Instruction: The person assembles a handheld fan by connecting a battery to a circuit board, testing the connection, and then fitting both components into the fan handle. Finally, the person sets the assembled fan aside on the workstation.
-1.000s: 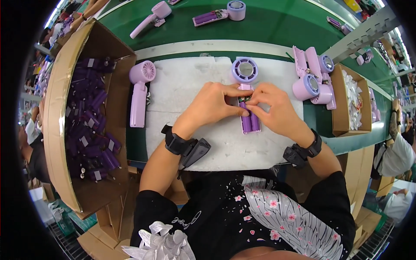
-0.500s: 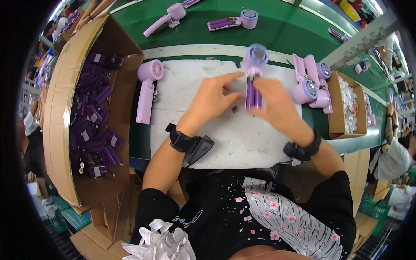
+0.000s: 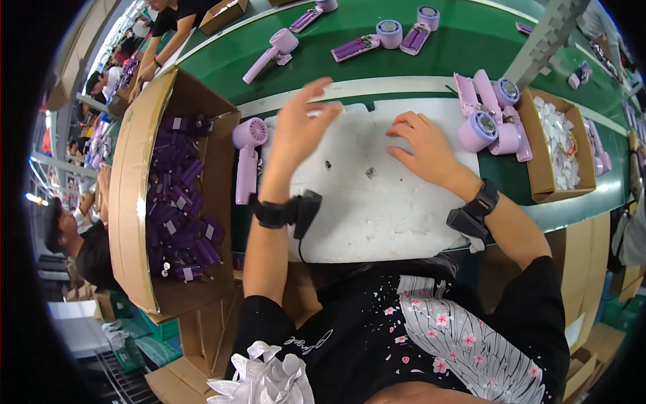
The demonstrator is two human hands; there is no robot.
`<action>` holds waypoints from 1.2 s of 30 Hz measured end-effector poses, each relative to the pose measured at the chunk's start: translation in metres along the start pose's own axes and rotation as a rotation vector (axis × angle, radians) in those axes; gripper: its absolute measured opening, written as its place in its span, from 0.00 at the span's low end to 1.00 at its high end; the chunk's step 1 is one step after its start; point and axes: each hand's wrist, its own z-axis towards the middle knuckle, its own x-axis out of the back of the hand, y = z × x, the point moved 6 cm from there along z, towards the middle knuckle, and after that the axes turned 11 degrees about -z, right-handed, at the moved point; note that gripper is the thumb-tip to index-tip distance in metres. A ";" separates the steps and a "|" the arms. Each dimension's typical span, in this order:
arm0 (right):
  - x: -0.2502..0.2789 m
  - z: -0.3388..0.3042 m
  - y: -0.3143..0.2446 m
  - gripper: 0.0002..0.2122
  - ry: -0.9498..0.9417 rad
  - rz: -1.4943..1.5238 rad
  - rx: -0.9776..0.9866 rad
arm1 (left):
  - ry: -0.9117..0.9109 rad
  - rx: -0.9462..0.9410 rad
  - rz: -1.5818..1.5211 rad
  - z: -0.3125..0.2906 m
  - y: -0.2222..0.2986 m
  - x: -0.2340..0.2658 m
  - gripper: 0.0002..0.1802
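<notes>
My left hand (image 3: 301, 128) is raised over the left part of a white foam mat (image 3: 377, 222), fingers spread and holding nothing. It is nearest to a pink handheld fan (image 3: 248, 161) standing along the mat's left edge. Over the mat's right part hovers my right hand (image 3: 427, 148), fingers loosely curved and apart, also with nothing in it. Between the hands lie two small pieces, one dark (image 3: 328, 165) and one greyish (image 3: 370, 173). On the green belt beyond, an opened fan (image 3: 415, 39) shows purple cells in its handle.
At left stands a cardboard box (image 3: 138, 202) of purple battery packs (image 3: 178, 209). Pink fan parts (image 3: 498, 128) cluster at right, beside a small carton (image 3: 545, 188) of white pieces (image 3: 557, 145). More fans (image 3: 389, 34) lie on the green belt (image 3: 316, 67). A metal post (image 3: 545, 44) rises at back right.
The opened fan between my hands has left the mat, and another opened fan now lies on the belt. My left hand has moved up and left; both hands are further apart.
</notes>
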 end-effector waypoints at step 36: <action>-0.031 0.013 -0.012 0.03 0.087 0.120 -0.043 | -0.133 0.322 0.483 0.219 0.035 0.210 0.27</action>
